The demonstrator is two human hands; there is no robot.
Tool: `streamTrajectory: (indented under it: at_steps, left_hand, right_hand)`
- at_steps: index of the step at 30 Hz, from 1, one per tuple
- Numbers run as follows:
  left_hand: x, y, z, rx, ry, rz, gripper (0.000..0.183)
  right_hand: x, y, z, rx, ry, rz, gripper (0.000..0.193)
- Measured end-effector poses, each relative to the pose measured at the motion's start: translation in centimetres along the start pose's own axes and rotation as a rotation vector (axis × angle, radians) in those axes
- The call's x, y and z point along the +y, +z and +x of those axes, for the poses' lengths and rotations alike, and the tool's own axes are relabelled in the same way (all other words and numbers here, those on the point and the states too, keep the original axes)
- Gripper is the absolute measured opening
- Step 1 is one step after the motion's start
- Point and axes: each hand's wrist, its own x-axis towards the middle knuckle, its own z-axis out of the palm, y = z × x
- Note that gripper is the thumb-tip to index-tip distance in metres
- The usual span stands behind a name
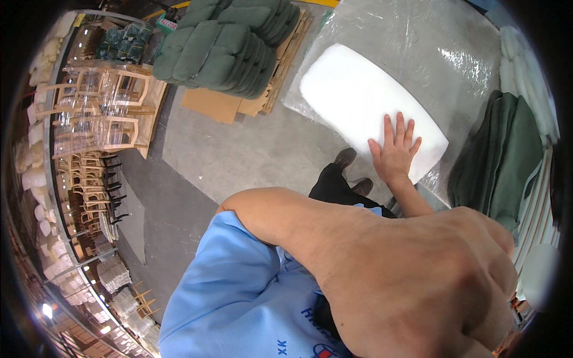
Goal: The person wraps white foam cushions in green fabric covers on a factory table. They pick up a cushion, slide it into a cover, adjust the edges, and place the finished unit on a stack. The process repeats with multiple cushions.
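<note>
A thick white cushion pad, rounded at its corners, lies on a surface covered with clear plastic film. My right hand rests flat on its near right end, palm down and fingers spread. Close to the camera, my left arm crosses from its light blue sleeve toward the right. My left hand looms large and blurred, back of the hand showing; its fingers are bent away and mostly hidden. Whether it holds anything cannot be made out.
Green cushions are stacked on a wooden pallet with cardboard at the back. Wooden chair frames, partly wrapped in film, stand at the left. Green fabric pieces hang at the right beside white padding.
</note>
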Motion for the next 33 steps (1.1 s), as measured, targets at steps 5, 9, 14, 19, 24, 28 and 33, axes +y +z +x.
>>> streamTrajectory:
  at_steps: [5, 9, 14, 19, 24, 28, 33]
  left_hand:
    - [-0.6, -1.0, 0.0, 0.007, -0.004, 0.008, 0.019]
    - [-1.4, -1.7, 0.2, -0.031, -0.024, 0.005, 0.020]
    - [-1.2, -5.3, 2.0, -0.268, -0.113, 0.080, 0.021]
    - [0.4, -7.9, 2.7, -0.420, -0.249, 0.285, 0.019]
    - [1.4, -7.9, 3.5, -0.449, -0.251, 0.312, 0.020]
    - [1.6, -7.8, 3.3, -0.437, -0.231, 0.307, 0.021]
    - [2.6, -7.8, 4.0, -0.499, -0.240, 0.327, 0.019]
  right_hand:
    - [-0.1, -0.2, 0.0, -0.012, 0.009, 0.017, 0.080]
    - [0.1, -0.3, 0.1, -0.021, 0.030, 0.027, 0.080]
    - [0.6, 0.9, 0.1, 0.054, 0.009, 0.017, 0.082]
    - [-0.1, -2.1, 0.2, -0.058, 0.026, 0.108, 0.083]
    - [-0.5, -3.0, 0.3, -0.112, 0.048, 0.131, 0.083]
    - [-0.5, -3.0, 0.2, -0.099, 0.045, 0.140, 0.083]
    - [-0.6, -2.2, 0.0, 0.039, 0.002, 0.155, 0.081]
